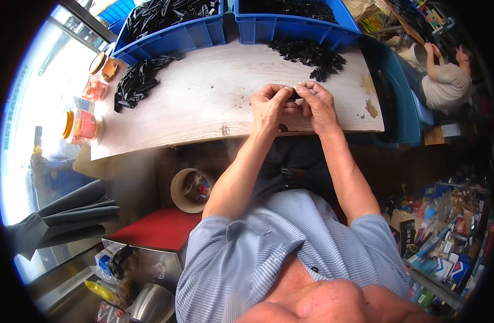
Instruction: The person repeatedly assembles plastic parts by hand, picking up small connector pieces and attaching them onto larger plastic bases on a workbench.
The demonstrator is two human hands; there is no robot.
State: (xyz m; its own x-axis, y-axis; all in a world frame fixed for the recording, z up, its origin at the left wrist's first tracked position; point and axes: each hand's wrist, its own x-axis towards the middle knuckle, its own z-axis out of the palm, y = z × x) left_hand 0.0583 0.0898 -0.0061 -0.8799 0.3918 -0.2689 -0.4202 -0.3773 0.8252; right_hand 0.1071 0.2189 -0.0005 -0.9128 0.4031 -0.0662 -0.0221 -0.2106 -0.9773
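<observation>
My left hand (269,107) and my right hand (321,106) meet above the near edge of the pale wooden table (198,102). Between their pinched thumbs and fingers is a small black plastic part (295,96), mostly covered by the fingertips. Its exact kind cannot be made out. Beyond my hands lies a heap of small black parts (311,58). Toward the table's left side is a pile of longer black plastic pieces (136,83).
Two blue bins (174,36) (295,28) of black parts stand along the far edge. Lidded jars (81,126) line the left. A teal tub (400,102) adjoins the table's right end. Below are a waste bucket (178,188) and a red-topped box (150,229). Another person (446,86) sits far right.
</observation>
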